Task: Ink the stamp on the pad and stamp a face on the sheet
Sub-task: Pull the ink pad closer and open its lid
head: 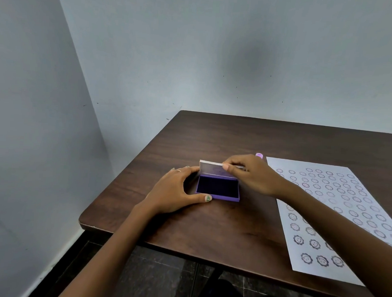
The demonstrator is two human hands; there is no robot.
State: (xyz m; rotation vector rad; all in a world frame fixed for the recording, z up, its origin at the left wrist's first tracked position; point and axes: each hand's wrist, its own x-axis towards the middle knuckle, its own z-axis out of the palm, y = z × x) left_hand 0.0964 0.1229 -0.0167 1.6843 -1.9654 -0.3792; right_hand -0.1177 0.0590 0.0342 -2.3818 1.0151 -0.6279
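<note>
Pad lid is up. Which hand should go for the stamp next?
Right, probably. The right hand holds the lid edge, and the stamp sits just behind it. The left hand braces the ink pad base on the far side.

1 view only, head-mounted, wide-angle. Taken from above the near edge of the table (213, 135), facing forward and down, turned slightly left toward the room corner. Close range: both forearms entering from the bottom edge, left hand (173, 190) and right hand (252, 175) near frame centre. Upper half filled by wall; sheet (335, 221) cropped at right.
</note>
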